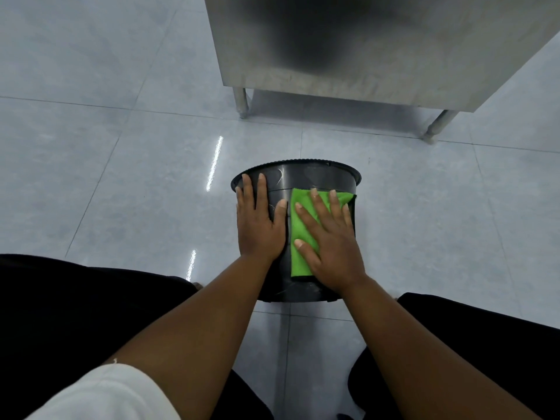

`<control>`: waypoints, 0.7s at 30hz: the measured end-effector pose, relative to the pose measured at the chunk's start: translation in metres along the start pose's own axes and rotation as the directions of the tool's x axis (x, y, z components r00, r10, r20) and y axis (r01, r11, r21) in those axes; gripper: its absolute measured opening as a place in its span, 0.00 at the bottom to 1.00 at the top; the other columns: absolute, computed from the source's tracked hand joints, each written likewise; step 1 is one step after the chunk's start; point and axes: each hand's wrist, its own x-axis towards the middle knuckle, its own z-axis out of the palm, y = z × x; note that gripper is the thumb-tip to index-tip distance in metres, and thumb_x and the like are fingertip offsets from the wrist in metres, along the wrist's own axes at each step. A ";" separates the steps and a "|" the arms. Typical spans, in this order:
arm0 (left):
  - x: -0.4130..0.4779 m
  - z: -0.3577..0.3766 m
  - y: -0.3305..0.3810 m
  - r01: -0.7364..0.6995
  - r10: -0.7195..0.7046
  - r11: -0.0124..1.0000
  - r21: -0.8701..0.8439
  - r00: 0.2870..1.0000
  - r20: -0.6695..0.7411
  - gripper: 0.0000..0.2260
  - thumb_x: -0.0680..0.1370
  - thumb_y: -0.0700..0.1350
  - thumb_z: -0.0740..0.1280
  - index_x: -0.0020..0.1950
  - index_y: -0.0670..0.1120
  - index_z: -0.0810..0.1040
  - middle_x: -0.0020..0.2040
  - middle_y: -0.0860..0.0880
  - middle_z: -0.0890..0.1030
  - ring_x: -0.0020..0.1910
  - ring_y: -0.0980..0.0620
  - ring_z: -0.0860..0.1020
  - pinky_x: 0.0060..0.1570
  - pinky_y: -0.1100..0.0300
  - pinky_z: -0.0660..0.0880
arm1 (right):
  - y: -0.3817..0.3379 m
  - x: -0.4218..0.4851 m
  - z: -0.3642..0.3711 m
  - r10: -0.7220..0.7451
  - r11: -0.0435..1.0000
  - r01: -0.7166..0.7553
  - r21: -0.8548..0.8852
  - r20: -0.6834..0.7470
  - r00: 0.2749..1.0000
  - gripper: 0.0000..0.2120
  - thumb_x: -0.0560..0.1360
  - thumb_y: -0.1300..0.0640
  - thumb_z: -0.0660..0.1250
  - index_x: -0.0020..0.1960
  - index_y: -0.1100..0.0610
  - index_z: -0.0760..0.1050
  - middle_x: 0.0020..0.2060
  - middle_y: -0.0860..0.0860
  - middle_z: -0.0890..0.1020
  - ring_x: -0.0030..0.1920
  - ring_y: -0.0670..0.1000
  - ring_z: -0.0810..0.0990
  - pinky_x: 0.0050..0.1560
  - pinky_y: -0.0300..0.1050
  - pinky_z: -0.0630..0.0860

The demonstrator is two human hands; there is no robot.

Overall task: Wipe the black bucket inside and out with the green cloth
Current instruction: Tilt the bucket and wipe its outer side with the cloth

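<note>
Outside-wipe step in hand: black bucket (pixel 283 189) lies on its side, mouth far; left hand (pixel 260 221) flat, steadying; right hand (pixel 330 247) presses green cloth (pixel 303 213) flat; next likely rolling bucket to unwiped wall.

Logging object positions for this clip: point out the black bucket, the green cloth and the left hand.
black bucket (pixel 306 178): head view, bare outer wall just below the rim.
green cloth (pixel 301 262): head view, lower uncovered part.
left hand (pixel 260 228): head view, back of the hand.

Bucket (pixel 306 183) on floor (pixel 121 147), before cabinet (pixel 363 56); cloth (pixel 303 225) on bucket's side.
</note>
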 end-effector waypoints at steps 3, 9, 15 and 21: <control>0.001 -0.003 -0.005 0.022 -0.022 0.999 -0.047 1.000 0.006 0.32 0.78 0.62 0.50 0.80 0.53 0.49 0.81 0.50 0.44 0.80 0.49 0.42 0.78 0.47 0.49 | 0.015 -0.008 0.007 0.261 0.928 -0.241 0.283 -0.035 0.965 0.32 0.79 0.44 0.55 0.79 0.46 0.48 0.80 0.46 0.45 0.80 0.51 0.40 0.78 0.52 0.46; 0.004 -0.011 -0.017 0.032 -0.030 0.992 -0.121 0.999 0.017 0.29 0.81 0.57 0.52 0.80 0.54 0.47 0.81 0.52 0.43 0.80 0.52 0.43 0.77 0.45 0.54 | 0.020 -0.002 0.005 0.594 0.599 -0.556 0.577 0.145 0.791 0.28 0.82 0.46 0.51 0.79 0.46 0.44 0.80 0.44 0.49 0.79 0.47 0.51 0.79 0.52 0.51; 0.016 -0.019 -0.039 0.293 -0.243 0.934 -0.203 0.940 0.239 0.23 0.84 0.54 0.49 0.79 0.56 0.50 0.80 0.52 0.55 0.79 0.50 0.56 0.76 0.49 0.55 | -0.029 -0.012 0.002 0.195 0.979 -0.198 -0.045 -0.061 0.979 0.33 0.78 0.41 0.56 0.79 0.49 0.51 0.80 0.53 0.49 0.80 0.60 0.42 0.78 0.60 0.44; 0.019 -0.006 0.021 0.084 -0.101 0.976 -0.200 0.992 -0.075 0.26 0.80 0.56 0.55 0.77 0.50 0.61 0.79 0.48 0.61 0.77 0.51 0.58 0.75 0.56 0.55 | -0.036 -0.018 0.012 0.002 0.993 -0.006 -0.122 -0.028 1.000 0.32 0.77 0.44 0.61 0.78 0.51 0.58 0.79 0.50 0.56 0.80 0.57 0.46 0.77 0.65 0.50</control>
